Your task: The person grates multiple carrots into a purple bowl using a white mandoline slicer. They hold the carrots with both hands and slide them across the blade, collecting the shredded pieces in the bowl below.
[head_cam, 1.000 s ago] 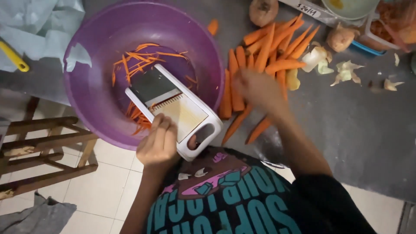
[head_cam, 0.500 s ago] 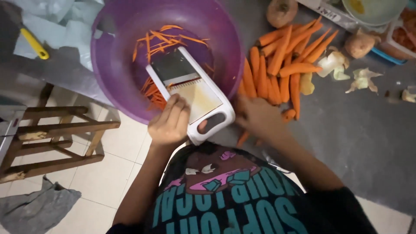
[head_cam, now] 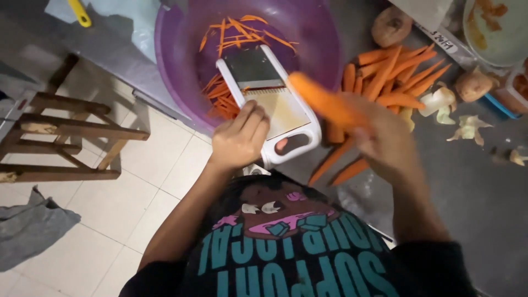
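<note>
Where tiles meet: grey counter.

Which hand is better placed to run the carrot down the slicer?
The right hand. It already holds a carrot just above the slicer, while the left hand is busy gripping the slicer's lower end over the purple bowl.

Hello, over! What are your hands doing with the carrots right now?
Left hand grips white slicer over purple bowl. Right hand holds carrot, blurred. Nothing blocks the slicer.
</note>
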